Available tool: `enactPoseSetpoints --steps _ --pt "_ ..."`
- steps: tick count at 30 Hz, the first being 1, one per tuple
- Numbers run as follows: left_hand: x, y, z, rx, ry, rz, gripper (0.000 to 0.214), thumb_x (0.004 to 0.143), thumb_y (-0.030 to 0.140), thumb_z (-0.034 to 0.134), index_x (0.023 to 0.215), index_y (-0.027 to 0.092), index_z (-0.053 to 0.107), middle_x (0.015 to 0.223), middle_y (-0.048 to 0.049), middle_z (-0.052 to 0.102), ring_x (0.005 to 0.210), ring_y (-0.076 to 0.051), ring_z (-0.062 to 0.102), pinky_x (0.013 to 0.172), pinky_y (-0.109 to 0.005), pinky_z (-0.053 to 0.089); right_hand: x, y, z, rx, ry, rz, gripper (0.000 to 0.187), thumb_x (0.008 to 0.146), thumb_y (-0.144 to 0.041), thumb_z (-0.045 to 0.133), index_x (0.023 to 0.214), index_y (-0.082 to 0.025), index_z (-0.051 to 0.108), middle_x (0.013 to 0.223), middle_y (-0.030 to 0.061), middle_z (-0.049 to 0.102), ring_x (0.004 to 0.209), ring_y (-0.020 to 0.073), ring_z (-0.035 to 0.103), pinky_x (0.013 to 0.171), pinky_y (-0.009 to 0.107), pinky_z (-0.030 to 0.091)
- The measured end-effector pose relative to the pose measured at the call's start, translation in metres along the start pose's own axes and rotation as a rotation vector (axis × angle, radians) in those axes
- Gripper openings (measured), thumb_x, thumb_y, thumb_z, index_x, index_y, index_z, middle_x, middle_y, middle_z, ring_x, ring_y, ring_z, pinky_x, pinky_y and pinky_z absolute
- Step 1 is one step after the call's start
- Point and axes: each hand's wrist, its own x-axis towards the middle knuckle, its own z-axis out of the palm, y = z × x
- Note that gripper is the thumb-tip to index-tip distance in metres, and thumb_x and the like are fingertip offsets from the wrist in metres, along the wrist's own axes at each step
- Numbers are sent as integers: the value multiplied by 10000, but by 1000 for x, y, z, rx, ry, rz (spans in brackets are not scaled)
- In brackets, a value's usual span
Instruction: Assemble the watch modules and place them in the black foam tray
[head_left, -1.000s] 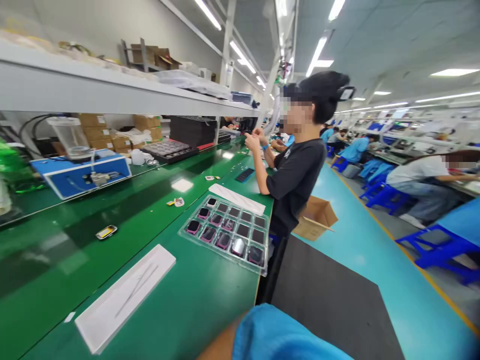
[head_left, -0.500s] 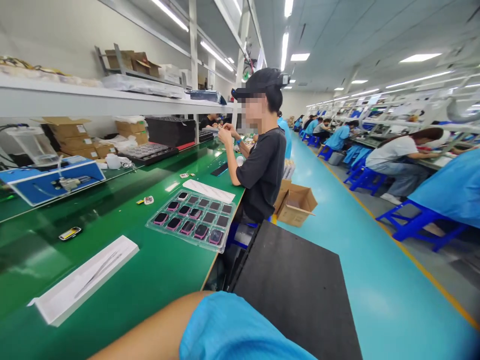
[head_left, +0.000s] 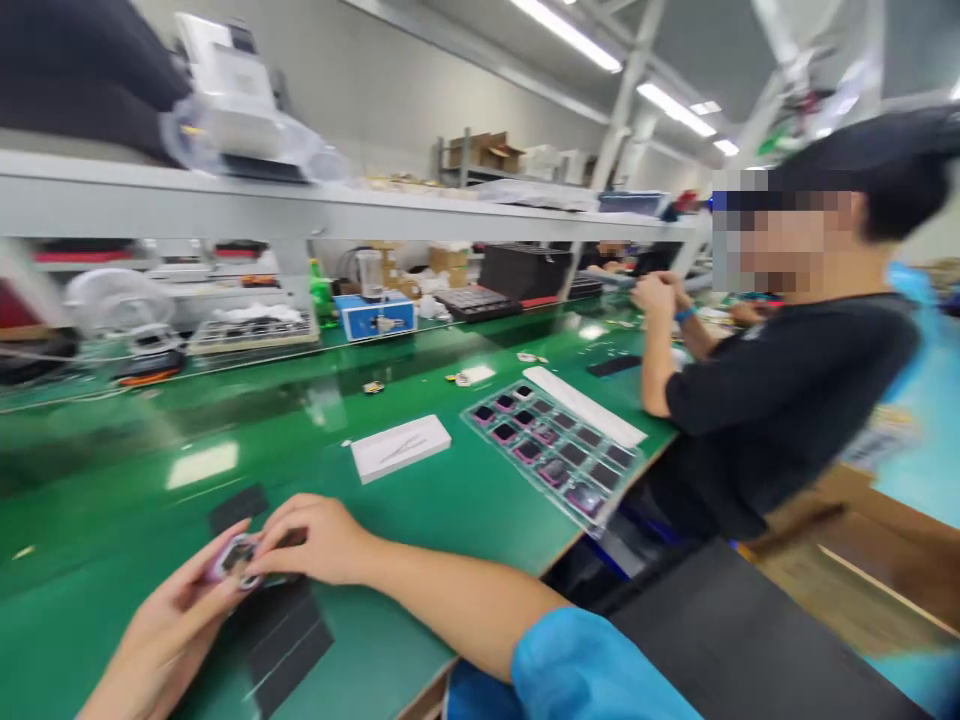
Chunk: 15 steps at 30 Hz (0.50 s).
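Low on the left, my left hand (head_left: 169, 625) grips a small pinkish watch case (head_left: 234, 560) between thumb and fingers. The case's inner parts face up, too blurred to make out. From the other side, my right hand (head_left: 326, 540) is closed in a pinch at the case, its fingertips on the near rim. Whether a small part sits between those fingertips is hidden. Beneath both hands lies a dark mat (head_left: 289, 650) on the green bench (head_left: 420, 540).
A white box lid with tweezers (head_left: 401, 447) lies beyond my right hand. To its right is a clear tray (head_left: 600, 520) of pink watch units. A co-worker in a black shirt (head_left: 787, 370) sits at the right. A blue fixture (head_left: 375, 318) stands under the shelf (head_left: 420, 205).
My view has swung left and down, so both hands and the watch case now show. Earlier, only my right arm and sleeve were visible. The tray and co-worker appear farther right.
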Motion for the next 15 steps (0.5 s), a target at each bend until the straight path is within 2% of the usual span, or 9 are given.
enactPoseSetpoints --steps 2,6,9,11,13,15 --pt "1 -2 -5 -58 -46 -26 571 508 263 829 1051 277 652 926 0 713 887 -210 631 706 -218 527 -3 -2 0 -28 -2 1 146 627 -223 767 695 -167 652 835 -2 600 835 110 593 784 191 457" --pt "3 -1 -1 -123 -93 14 585 590 233 790 1142 215 599 992 -59 693 871 -186 637 761 -225 520 -8 -17 0 -319 -7 -107 88 711 -207 708 733 -171 631 937 34 582 932 145 540 866 267 424" --pt "5 0 0 -193 -89 49 595 634 225 762 1189 230 546 1035 -69 674 896 -186 632 781 -249 521 -1 -24 -17 -540 41 -213 31 785 -198 613 761 -180 607 919 44 605 919 164 531 847 293 415" --pt "6 1 -2 -233 -88 59 543 654 223 748 1162 224 556 1046 -77 669 920 -191 628 785 -252 520 7 -21 -41 -642 175 -113 82 796 -149 551 735 -183 595 817 36 621 828 162 552 780 286 425" --pt "7 0 -5 -259 -96 60 456 676 221 730 1108 209 585 1065 -85 661 933 -197 626 791 -256 517 17 -11 -70 -733 306 100 138 777 -105 516 713 -190 602 743 35 625 735 169 561 715 297 426" --pt "8 -1 -8 -280 -109 60 408 688 217 720 1078 202 600 1077 -87 656 931 -203 630 798 -270 516 24 0 -93 -753 332 185 175 775 -108 506 654 -182 610 706 64 632 721 198 568 716 338 422"
